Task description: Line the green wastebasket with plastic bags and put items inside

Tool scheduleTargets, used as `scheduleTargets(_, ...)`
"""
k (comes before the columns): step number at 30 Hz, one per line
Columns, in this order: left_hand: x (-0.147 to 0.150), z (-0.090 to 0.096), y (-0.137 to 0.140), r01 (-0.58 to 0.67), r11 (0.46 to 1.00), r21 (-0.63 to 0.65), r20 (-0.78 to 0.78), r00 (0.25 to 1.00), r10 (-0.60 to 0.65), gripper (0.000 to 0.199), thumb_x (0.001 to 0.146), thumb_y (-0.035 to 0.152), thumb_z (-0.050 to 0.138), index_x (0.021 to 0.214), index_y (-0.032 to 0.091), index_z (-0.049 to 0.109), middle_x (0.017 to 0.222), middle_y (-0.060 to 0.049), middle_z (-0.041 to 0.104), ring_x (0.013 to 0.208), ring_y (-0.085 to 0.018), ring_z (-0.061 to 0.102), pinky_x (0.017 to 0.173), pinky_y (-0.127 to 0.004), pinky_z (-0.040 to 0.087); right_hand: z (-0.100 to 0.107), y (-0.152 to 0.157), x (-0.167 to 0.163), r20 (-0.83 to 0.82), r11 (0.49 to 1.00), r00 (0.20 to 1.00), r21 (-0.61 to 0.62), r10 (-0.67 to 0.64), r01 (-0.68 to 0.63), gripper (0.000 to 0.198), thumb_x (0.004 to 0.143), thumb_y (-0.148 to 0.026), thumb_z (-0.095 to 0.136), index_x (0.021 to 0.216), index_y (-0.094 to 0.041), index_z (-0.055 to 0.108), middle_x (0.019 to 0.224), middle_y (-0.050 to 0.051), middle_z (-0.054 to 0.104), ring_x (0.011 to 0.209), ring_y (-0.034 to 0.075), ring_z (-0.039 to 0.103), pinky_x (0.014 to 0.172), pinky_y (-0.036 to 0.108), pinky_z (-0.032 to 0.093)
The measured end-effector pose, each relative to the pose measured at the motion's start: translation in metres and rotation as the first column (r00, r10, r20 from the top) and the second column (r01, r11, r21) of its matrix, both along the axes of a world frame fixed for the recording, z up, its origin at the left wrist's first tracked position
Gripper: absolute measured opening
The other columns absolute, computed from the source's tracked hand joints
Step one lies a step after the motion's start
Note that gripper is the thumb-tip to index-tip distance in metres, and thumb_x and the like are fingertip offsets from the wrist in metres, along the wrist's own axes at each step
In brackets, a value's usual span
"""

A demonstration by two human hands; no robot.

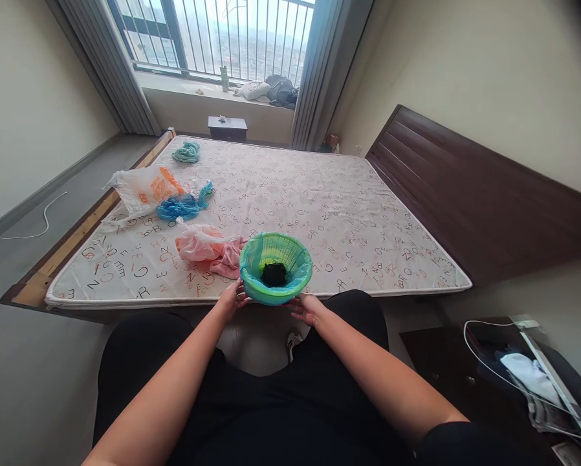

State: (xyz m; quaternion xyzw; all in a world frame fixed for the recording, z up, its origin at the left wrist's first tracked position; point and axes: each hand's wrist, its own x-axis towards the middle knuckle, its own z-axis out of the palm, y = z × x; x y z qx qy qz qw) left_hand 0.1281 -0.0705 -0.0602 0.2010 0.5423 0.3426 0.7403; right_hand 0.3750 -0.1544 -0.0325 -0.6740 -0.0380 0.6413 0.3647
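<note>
Between my two hands is a small green plastic basket [275, 294] with lattice walls, held at the near edge of the mattress. A thin blue plastic bag lines it, and a crumpled black item [274, 275], whose kind I cannot make out, lies at its bottom. My left hand [229, 301] grips the basket's lower left side. On the lower right, my right hand [306, 309] supports it with curled fingers, partly hidden underneath. Just left of the basket lie a pink cloth [226, 260] and a pinkish plastic bag [198, 244].
The patterned mattress [339, 213] spreads ahead, with a wooden bed frame [84, 226] at left and a dark headboard [470, 175] at right. A white bag [142, 184], blue bag [180, 206] and teal cloth [187, 152] lie on it. A cluttered dark nightstand [436, 362] stands right.
</note>
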Motion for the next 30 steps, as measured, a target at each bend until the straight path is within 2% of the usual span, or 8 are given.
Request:
scheduleTargets(4, 0.002, 0.002, 0.002, -0.004, 1.000, -0.030, -0.036, 0.999, 0.003, 0.026, 0.093, 0.043, 0.060, 0.098, 0.018, 0.062, 0.096, -0.008, 0.069, 0.071, -0.017, 0.070, 0.060, -0.027, 0.050, 0.008, 0.005, 0.002, 0.006, 0.998, 0.999, 0.027, -0.053, 0.053, 0.010, 0.089, -0.017, 0.052, 0.080, -0.021, 0.052, 0.057, -0.006, 0.046, 0.058, 0.011, 0.054, 0.067, 0.025, 0.046)
scheduleTargets(9, 0.003, 0.000, 0.003, -0.074, 0.997, 0.015, -0.013, 0.997, 0.074, 0.022, 0.090, 0.040, 0.065, 0.098, 0.019, 0.064, 0.100, -0.007, 0.070, 0.073, -0.016, 0.070, 0.062, -0.027, 0.051, 0.014, 0.002, 0.008, 0.026, 0.978, 0.986, 0.139, -0.163, 0.158, 0.004, 0.088, -0.020, 0.056, 0.088, -0.023, 0.053, 0.066, -0.003, 0.059, 0.063, 0.012, 0.061, 0.060, 0.022, 0.044)
scheduleTargets(12, 0.002, 0.001, 0.003, -0.134, 0.990, 0.037, 0.066, 0.989, 0.131, 0.022, 0.087, 0.039, 0.069, 0.096, 0.019, 0.064, 0.098, -0.005, 0.069, 0.073, -0.014, 0.068, 0.063, -0.026, 0.051, 0.019, -0.003, 0.011, -0.038, 0.943, 0.969, 0.226, -0.242, 0.245, 0.013, 0.085, -0.022, 0.062, 0.081, -0.024, 0.050, 0.055, -0.005, 0.050, 0.059, 0.014, 0.059, 0.062, 0.025, 0.050)
scheduleTargets(15, 0.003, 0.006, 0.001, -0.129, 0.992, -0.001, 0.167, 0.978, 0.127, 0.025, 0.085, 0.039, 0.073, 0.096, 0.018, 0.063, 0.092, -0.005, 0.069, 0.073, -0.015, 0.068, 0.064, -0.026, 0.053, 0.026, -0.007, 0.012, -0.194, 0.924, 0.949, 0.245, -0.250, 0.294, 0.020, 0.090, -0.028, 0.057, 0.075, -0.024, 0.044, 0.046, -0.009, 0.031, 0.044, 0.011, 0.044, 0.065, 0.030, 0.056)
scheduleTargets(19, 0.005, 0.014, -0.001, -0.098, 0.994, -0.038, 0.259, 0.960, 0.105, 0.023, 0.083, 0.032, 0.076, 0.095, 0.019, 0.061, 0.085, -0.003, 0.067, 0.071, -0.015, 0.068, 0.063, -0.027, 0.054, 0.035, -0.006, 0.010, -0.308, 0.925, 0.925, 0.236, -0.221, 0.299, 0.019, 0.098, -0.034, 0.043, 0.083, -0.023, 0.049, 0.059, -0.007, 0.049, 0.036, 0.005, 0.025, 0.053, 0.026, 0.053)
scheduleTargets(22, 0.006, 0.015, -0.003, -0.111, 0.993, -0.034, 0.313, 0.943, 0.116, 0.020, 0.082, 0.022, 0.077, 0.092, 0.018, 0.060, 0.080, -0.001, 0.066, 0.067, -0.012, 0.066, 0.065, -0.026, 0.056, 0.036, -0.004, 0.010, -0.277, 0.909, 0.925, 0.252, -0.262, 0.333, 0.012, 0.095, -0.031, 0.052, 0.087, -0.023, 0.052, 0.065, -0.005, 0.057, 0.036, 0.004, 0.030, 0.047, 0.022, 0.049)
scheduleTargets(26, 0.008, 0.013, -0.003, -0.155, 0.987, -0.042, 0.337, 0.928, 0.160, 0.021, 0.080, 0.011, 0.076, 0.088, 0.017, 0.059, 0.074, 0.000, 0.064, 0.063, -0.010, 0.064, 0.062, -0.021, 0.056, 0.033, -0.003, 0.013, -0.231, 0.881, 0.917, 0.279, -0.325, 0.382, 0.006, 0.087, -0.020, 0.060, 0.087, -0.022, 0.055, 0.068, -0.003, 0.062, 0.046, 0.007, 0.051, 0.043, 0.018, 0.045)
scheduleTargets(30, 0.011, 0.015, -0.003, -0.158, 0.983, -0.095, 0.341, 0.922, 0.181, 0.018, 0.081, 0.000, 0.069, 0.088, 0.014, 0.060, 0.074, -0.001, 0.063, 0.060, -0.008, 0.061, 0.055, -0.017, 0.053, 0.027, -0.004, 0.014, -0.226, 0.853, 0.907, 0.317, -0.356, 0.414, 0.010, 0.084, -0.015, 0.058, 0.082, -0.023, 0.052, 0.067, -0.002, 0.061, 0.056, 0.011, 0.060, 0.049, 0.021, 0.050)
